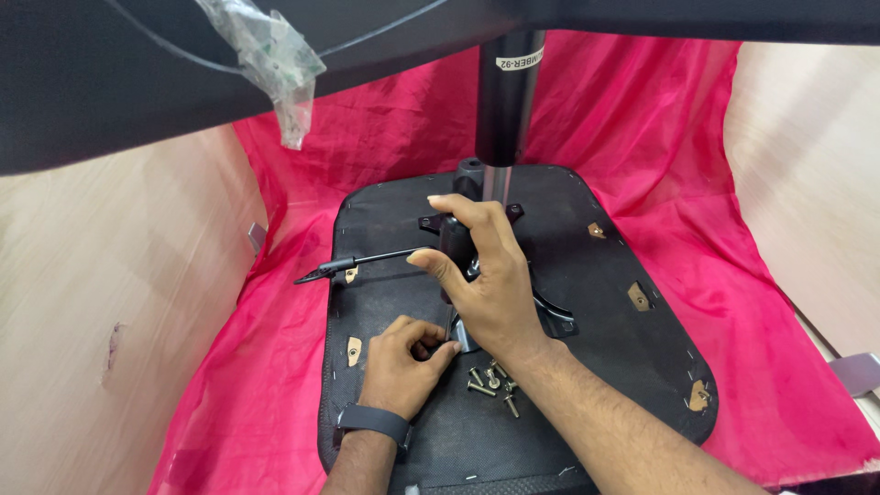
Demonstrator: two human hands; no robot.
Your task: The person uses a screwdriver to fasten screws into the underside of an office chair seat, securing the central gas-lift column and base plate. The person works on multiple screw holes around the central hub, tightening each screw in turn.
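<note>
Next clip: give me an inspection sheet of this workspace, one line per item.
Surface: black underside of a chair seat lying on a pink cloth.
Job's things: black tilt mechanism on the seat, with a lever sticking out to the left; gas-lift column rising from it.
Clutter: loose bolts on the seat near the wrists; crumpled plastic bag hanging above.
Grips: left hand pinches at the mechanism's lower edge; right hand wraps over the mechanism's top.
Cables: thin dark cable across the black panel overhead.
Surroundings: pale wood-grain floor on both sides.
</note>
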